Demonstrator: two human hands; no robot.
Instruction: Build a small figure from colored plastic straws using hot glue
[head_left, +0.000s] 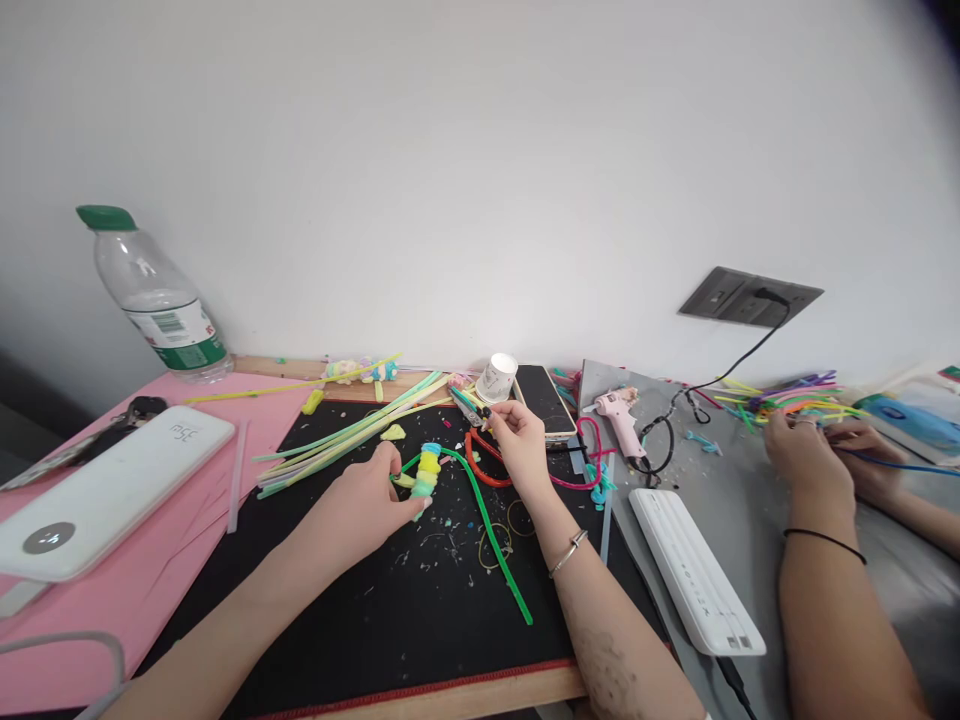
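Observation:
My left hand (375,495) grips a small bundle of coiled pipe cleaner (427,468) in yellow, blue and mint, standing upright between thumb and fingers. A long green pipe cleaner (487,520) curves from behind it across the black mat (360,620). My right hand (520,440) is farther back, its thumb and fingers pinched at a small tool (466,407) with teal and metal parts, whose exact kind I cannot make out. Near that hand an orange-red pipe cleaner (480,470) forms a loop. Left of it lies a bunch of pale pipe cleaners (352,435).
A paper cup (497,378) and a phone (545,400) are by the wall. To the right lie a pink glue gun (621,425) and a white power bank (697,570). Another person's hands (810,460) work at far right. A bottle (161,300) stands at left.

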